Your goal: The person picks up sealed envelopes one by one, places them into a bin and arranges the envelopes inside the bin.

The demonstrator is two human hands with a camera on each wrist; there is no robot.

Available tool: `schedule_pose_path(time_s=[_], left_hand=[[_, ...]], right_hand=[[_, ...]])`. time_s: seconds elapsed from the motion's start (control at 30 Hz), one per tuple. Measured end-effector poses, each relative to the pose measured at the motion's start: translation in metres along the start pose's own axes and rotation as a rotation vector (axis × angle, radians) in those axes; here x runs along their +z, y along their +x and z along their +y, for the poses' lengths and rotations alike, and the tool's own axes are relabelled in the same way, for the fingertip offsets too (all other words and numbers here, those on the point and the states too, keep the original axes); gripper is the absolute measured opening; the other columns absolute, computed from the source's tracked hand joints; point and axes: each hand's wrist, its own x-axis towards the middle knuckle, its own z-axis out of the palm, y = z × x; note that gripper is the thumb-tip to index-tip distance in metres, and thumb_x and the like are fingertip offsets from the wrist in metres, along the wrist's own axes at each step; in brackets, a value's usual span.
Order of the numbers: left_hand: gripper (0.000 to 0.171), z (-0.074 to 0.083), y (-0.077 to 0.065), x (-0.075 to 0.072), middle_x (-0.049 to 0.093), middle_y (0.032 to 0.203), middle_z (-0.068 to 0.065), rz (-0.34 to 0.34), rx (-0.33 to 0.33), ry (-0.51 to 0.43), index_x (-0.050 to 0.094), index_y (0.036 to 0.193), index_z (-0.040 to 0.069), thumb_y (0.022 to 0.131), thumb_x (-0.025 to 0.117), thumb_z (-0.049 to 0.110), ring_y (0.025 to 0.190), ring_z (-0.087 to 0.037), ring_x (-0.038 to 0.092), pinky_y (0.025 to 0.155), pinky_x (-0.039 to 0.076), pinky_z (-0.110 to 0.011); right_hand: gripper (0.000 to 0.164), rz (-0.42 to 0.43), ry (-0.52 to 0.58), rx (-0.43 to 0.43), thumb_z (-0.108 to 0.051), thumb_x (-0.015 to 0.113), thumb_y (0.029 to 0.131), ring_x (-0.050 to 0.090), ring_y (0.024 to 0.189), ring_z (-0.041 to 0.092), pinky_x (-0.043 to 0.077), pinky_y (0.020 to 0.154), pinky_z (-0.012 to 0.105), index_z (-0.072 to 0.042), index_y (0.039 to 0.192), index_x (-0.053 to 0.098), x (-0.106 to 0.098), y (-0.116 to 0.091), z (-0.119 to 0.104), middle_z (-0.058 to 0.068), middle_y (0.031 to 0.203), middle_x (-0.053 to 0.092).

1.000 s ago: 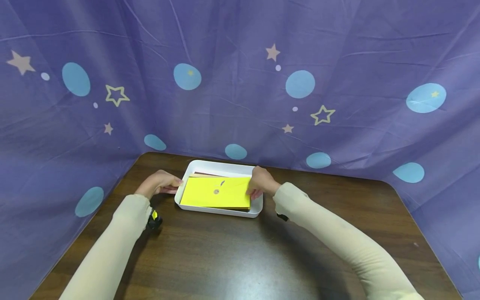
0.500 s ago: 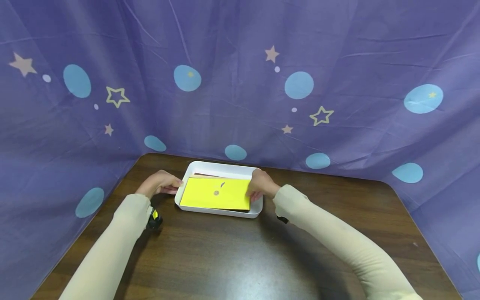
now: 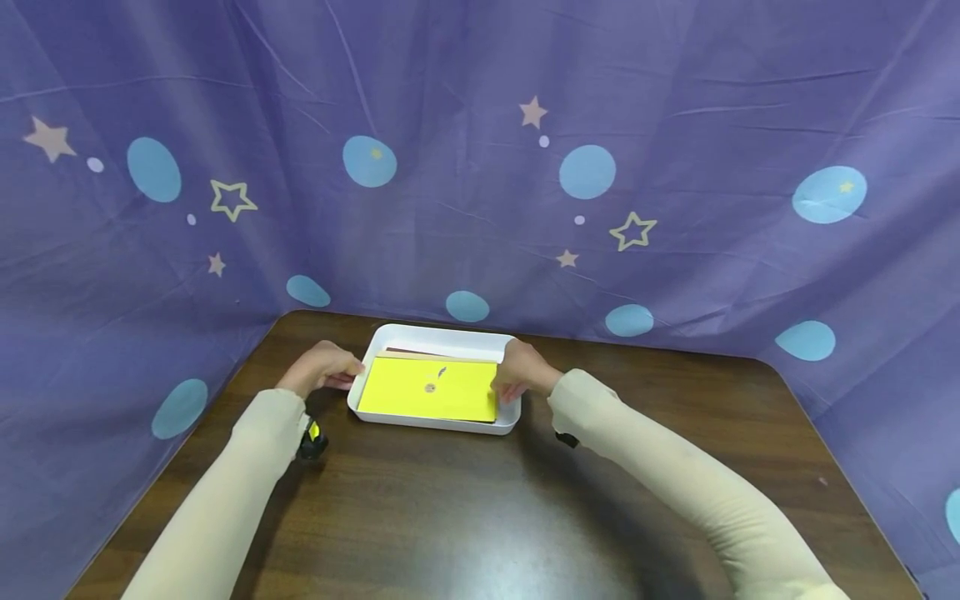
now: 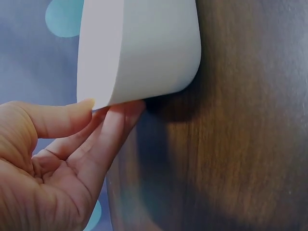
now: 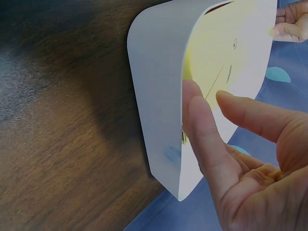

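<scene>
In the head view a white tray (image 3: pixel 442 334) stands near the back of the table. Inside it lies a stack topped by a yellow envelope (image 3: pixel 405 390) bearing a small round mark. A beige edge (image 3: pixel 399 355) and a dark reddish edge show behind the envelope. My left hand (image 3: pixel 324 367) pinches the tray's left rim, thumb on top and fingers underneath, as the left wrist view shows. My right hand (image 3: pixel 521 372) reaches into the tray's right end. In the right wrist view its fingers touch the envelope's right edge, with the thumb held apart from them.
The brown wooden table (image 3: pixel 420 517) extends in front of the tray and to its right. Behind it hangs a purple curtain (image 3: pixel 465 225) with stars and blue spots, close to the tray's far side.
The yellow envelope has shifted slightly toward the tray's front, covering the dark edge that showed below it. Both hands keep nearly the same places; the head view has turned a little.
</scene>
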Motion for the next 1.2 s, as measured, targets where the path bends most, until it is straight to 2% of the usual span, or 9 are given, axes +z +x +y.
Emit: schedule_pose_path(time_s=[0.2,0.33,0.5,0.7,0.77,0.83,0.93,1.03,1.2], left_hand=[[0.008,0.004,0.005,0.003,0.059,0.074,-0.003,0.031,-0.011,0.035,0.063,0.094,-0.008,0.091,0.061,0.000,0.062,-0.010,0.061,0.061,0.062,-0.021],[0.006,0.007,0.007,0.004,0.062,0.071,-0.003,0.034,0.006,0.048,0.062,0.090,-0.005,0.089,0.060,0.000,0.064,-0.013,0.062,0.062,0.063,-0.023],[0.013,0.008,0.012,0.007,0.066,0.077,-0.007,0.050,0.024,0.077,0.062,0.094,-0.008,0.087,0.059,0.003,0.070,-0.016,0.065,0.067,0.065,-0.029],[0.032,0.014,0.010,0.007,0.062,0.094,-0.013,0.108,0.042,0.141,0.061,0.113,-0.013,0.092,0.059,0.011,0.081,-0.022,0.063,0.079,0.064,-0.035],[0.042,0.019,0.005,0.006,0.061,0.109,-0.021,0.126,0.082,0.178,0.059,0.125,-0.014,0.095,0.057,0.016,0.093,-0.028,0.061,0.089,0.061,-0.041],[0.051,0.025,-0.001,0.006,0.056,0.129,-0.029,0.137,0.145,0.214,0.052,0.136,-0.014,0.099,0.054,0.020,0.112,-0.038,0.059,0.102,0.055,-0.050],[0.058,0.036,-0.010,0.010,0.043,0.151,-0.032,0.146,0.263,0.255,0.043,0.146,-0.014,0.102,0.050,0.025,0.136,-0.047,0.046,0.116,0.044,-0.058],[0.061,0.046,-0.017,0.019,0.040,0.155,-0.029,0.178,0.365,0.287,0.040,0.149,-0.010,0.105,0.050,0.030,0.143,-0.047,0.040,0.120,0.040,-0.058],[0.062,0.063,-0.031,0.041,0.048,0.152,-0.024,0.278,0.544,0.288,0.045,0.150,-0.004,0.104,0.055,0.037,0.139,-0.043,0.047,0.117,0.044,-0.057]], right_hand=[[0.014,-0.003,-0.018,-0.014,-0.006,0.076,0.088,0.075,0.066,0.025,0.067,0.071,0.036,0.007,0.082,0.073,-0.005,0.003,0.002,0.018,0.077,0.076],[0.019,-0.010,0.002,-0.076,-0.009,0.073,0.091,0.077,0.077,0.031,0.067,0.080,0.040,0.009,0.090,0.076,-0.011,0.002,0.004,0.022,0.085,0.076],[0.025,-0.019,0.088,-0.192,-0.012,0.069,0.095,0.076,0.083,0.035,0.068,0.076,0.039,0.011,0.102,0.075,-0.023,-0.001,0.010,0.025,0.090,0.076],[0.026,0.063,0.108,-0.318,-0.017,0.066,0.098,0.076,0.082,0.033,0.065,0.069,0.031,0.003,0.112,0.074,-0.039,0.000,0.014,0.024,0.103,0.074],[0.028,0.101,0.080,-0.357,-0.021,0.066,0.099,0.075,0.082,0.029,0.064,0.069,0.031,0.000,0.116,0.073,-0.045,-0.003,0.014,0.021,0.107,0.074],[0.030,0.152,0.047,-0.395,-0.024,0.066,0.100,0.074,0.083,0.025,0.064,0.071,0.033,-0.003,0.120,0.073,-0.051,-0.006,0.015,0.017,0.109,0.075],[0.034,0.237,0.002,-0.457,-0.028,0.066,0.100,0.072,0.094,0.025,0.064,0.078,0.039,-0.006,0.125,0.071,-0.061,-0.012,0.016,0.014,0.114,0.075],[0.037,0.305,0.004,-0.509,-0.029,0.066,0.100,0.071,0.104,0.029,0.063,0.086,0.043,-0.007,0.129,0.069,-0.067,-0.019,0.021,0.014,0.119,0.074],[0.045,0.362,0.029,-0.568,-0.034,0.066,0.100,0.067,0.119,0.032,0.059,0.099,0.050,-0.012,0.140,0.062,-0.074,-0.032,0.032,0.014,0.132,0.068]])
